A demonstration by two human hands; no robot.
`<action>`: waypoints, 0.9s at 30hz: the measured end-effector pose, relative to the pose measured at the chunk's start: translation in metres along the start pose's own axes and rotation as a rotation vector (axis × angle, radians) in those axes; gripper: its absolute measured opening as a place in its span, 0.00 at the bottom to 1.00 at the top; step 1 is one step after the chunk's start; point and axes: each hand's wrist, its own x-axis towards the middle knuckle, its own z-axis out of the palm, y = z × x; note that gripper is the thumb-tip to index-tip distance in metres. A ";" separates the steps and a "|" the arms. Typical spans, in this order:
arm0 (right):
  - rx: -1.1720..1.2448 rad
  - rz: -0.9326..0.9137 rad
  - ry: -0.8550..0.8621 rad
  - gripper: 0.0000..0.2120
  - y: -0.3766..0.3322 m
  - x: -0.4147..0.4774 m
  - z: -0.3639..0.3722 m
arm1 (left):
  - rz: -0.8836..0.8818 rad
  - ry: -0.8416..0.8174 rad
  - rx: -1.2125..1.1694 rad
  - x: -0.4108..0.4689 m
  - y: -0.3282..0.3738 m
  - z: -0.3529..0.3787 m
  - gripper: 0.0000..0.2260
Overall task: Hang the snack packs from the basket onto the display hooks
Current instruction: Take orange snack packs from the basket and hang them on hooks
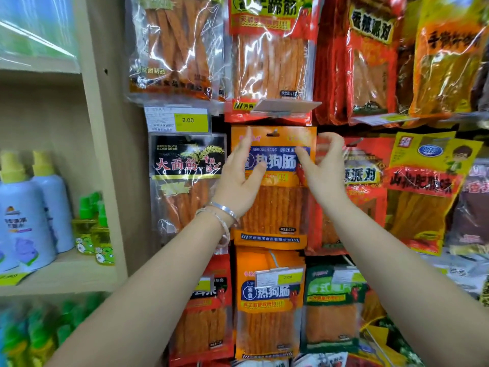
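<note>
The orange pack (275, 207) hangs flat on the display, its top slot over the hook (274, 133), between a black pack (185, 165) and a red pack (362, 176). The left hand (238, 178) lies against its left edge with fingers straight and the thumb across the front; it presses or steadies rather than pinches. The right hand (326, 168) sits at the pack's right edge, fingers loosely curled, thumb reaching toward the label, with nothing caught between them as far as can be seen. The basket is out of view.

The step looks like seating or straightening this pack. The likely trouble is at the slot: how far the hook reaches through it cannot be told, and if only the tip is in, letting go or a nudge would let the pack slide off and drop onto the packs below. A sideways push from either hand could skew it over its neighbours, or drag the red pack along, since the right fingers sit over it. The tag (285, 106) hangs just above the slot and could be knocked by a raised finger
</note>
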 end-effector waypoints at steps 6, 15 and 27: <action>-0.525 -0.532 -0.032 0.25 0.031 -0.031 0.001 | -0.084 -0.084 0.361 -0.028 -0.045 0.030 0.29; -0.944 -0.651 -0.258 0.21 0.065 -0.017 0.030 | -0.216 -0.188 0.515 -0.020 -0.090 0.065 0.35; -1.204 -0.425 -0.751 0.31 0.061 0.029 0.060 | -0.481 -0.383 0.596 0.026 -0.100 0.066 0.38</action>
